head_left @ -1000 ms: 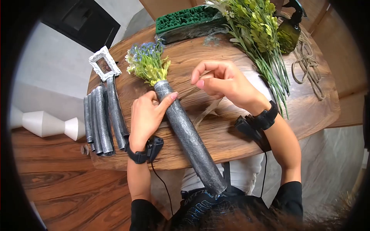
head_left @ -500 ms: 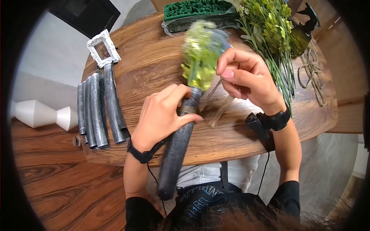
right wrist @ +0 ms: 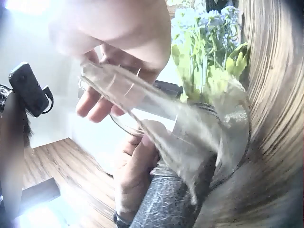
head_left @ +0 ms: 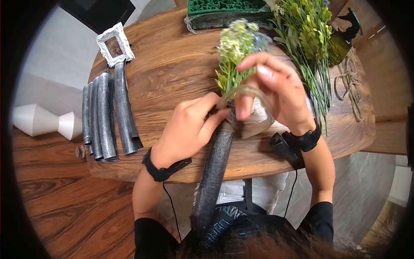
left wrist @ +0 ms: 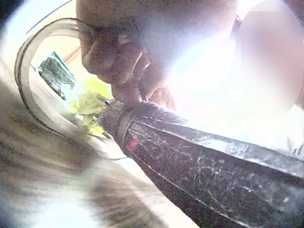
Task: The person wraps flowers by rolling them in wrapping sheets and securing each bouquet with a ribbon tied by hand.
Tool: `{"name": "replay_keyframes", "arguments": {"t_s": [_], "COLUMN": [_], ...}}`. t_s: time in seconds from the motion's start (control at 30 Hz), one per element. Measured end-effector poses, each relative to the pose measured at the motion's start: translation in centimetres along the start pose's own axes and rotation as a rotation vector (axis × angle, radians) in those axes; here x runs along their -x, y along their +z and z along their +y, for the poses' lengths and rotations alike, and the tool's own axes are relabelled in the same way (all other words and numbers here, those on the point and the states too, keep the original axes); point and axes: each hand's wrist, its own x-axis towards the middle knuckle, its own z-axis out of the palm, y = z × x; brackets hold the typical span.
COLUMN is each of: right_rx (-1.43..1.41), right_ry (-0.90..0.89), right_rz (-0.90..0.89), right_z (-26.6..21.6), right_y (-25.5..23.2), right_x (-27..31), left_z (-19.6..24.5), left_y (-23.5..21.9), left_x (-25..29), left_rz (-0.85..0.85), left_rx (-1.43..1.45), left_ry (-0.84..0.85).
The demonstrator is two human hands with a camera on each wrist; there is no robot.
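Note:
Near its top, my left hand (head_left: 183,129) grips a long dark grey tube (head_left: 214,168), which stands tilted. White and blue flowers (head_left: 238,43) with green leaves rise from the tube's upper end. A translucent beige ribbon (head_left: 264,100) arcs from the left fingers to the right hand and lies around the tube's neck. My right hand (head_left: 282,93) is beside the flowers, thumb and index finger apart, with a lower finger behind the ribbon. In the right wrist view, the ribbon (right wrist: 166,128) spreads across in front of the fingers; the exact contact is unclear.
Grey tubes (head_left: 103,116) and a white ornate frame (head_left: 125,51) lie at the left. A green block (head_left: 228,18) is at the back. Loose stems (head_left: 312,56), an olive bottle (head_left: 338,49) and coiled cord (head_left: 348,86) lie at the right.
The tube has tilted and its flower end has moved right. The left hand grips higher, at its neck. The right thumb and index finger have parted, and the ribbon now forms a loop.

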Motion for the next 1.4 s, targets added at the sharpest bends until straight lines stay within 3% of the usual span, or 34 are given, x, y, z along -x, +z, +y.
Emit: {"name": "replay_keyframes", "arguments": {"t_s": [0.07, 0.1, 0.17, 0.33, 0.4, 0.47, 0.53, 0.6, 0.67, 0.7, 0.73, 0.8, 0.87, 0.93, 0.97, 1.07, 1.13, 1.2, 1.27, 1.4], "right_rx": [0.01, 0.015, 0.054, -0.079, -0.346, -0.262, 0.063, 0.16, 0.445, 0.54, 0.756, 1.023, 1.006, 1.071, 1.049, 0.84, 0.799, 0.71, 0.73, 0.593], "right_ry": [-0.03, -0.033, 0.047, 0.083, 0.166, 0.226, 0.067, 0.107, 0.343, 0.361, 0.372, 0.21, 0.166, 0.352, 0.142, 0.237, 0.264, 0.141, 0.158, 0.126], "right_rz": [0.086, 0.083, 0.155, 0.026, 0.421, 0.37, 0.095, 0.136, 0.138, 0.152, 0.101, -0.003, 0.023, 0.077, 0.088, 0.174, 0.229, 0.267, 0.274, 0.342], "right_z": [0.0, 0.0, 0.0, -0.4, -1.7, -1.5, -0.2, 0.7, 0.7, 0.8, 0.5, 2.2, 2.8, 1.9, 3.0, 3.4, 3.9, 4.4, 3.9, 4.0], "right_y": [-0.6, -0.8, -1.2, 0.7, 4.1, 1.8, -1.0, -1.9, -0.6, 0.4, 1.3, 0.9, 1.3, 1.9, 1.1, 0.8, 0.5, 0.3, 0.9, 1.2], "right_x": [-0.2, -0.2, -0.1, -0.1, -0.7, -1.0, -0.9, -0.4, -0.6, -0.4, -0.5, -0.1, -0.1, -0.3, 0.0, 0.1, 0.2, 0.1, 0.0, 0.0], "left_z": [0.3, 0.3, -0.2, -0.4, 0.0, -0.9, -1.3, -1.8, -2.0, -1.9, -1.4, -1.2, -1.6, -1.5, -1.3, -0.9, -0.8, -0.3, -0.8, -1.3], "left_y": [-0.3, -0.6, -0.8, -1.2, -1.2, -0.9, -0.9, -1.0, -1.1, -1.1, -1.0, -0.7, -0.4, -0.7, -0.8, -1.0, -0.7, -1.3, -1.2, -0.7], "left_x": [-0.1, -0.1, -0.1, -0.2, -0.4, -0.4, -0.4, -0.2, -0.3, -0.3, -0.4, -0.3, -0.1, -0.2, -0.3, -0.3, -0.2, -0.2, -0.2, 0.1], "left_rz": [0.009, -0.006, -0.001, -0.031, -0.016, -0.017, -0.018, -0.037, -0.019, -0.011, 0.021, 0.057, -0.002, -0.04, -0.022, -0.011, 0.087, 0.036, 0.018, 0.012], "left_rx": [0.031, 0.096, 0.181, 0.115, 0.327, 0.377, 0.529, 0.503, 0.532, 0.532, 0.556, 0.583, 0.546, 0.483, 0.486, 0.498, 0.556, 0.579, 0.595, 0.627], "left_ry": [-0.038, -0.135, -0.23, -0.304, -0.408, -0.406, -0.509, -0.501, -0.458, -0.45, -0.462, -0.483, -0.393, -0.383, -0.404, -0.449, -0.318, -0.369, -0.405, -0.316]}}
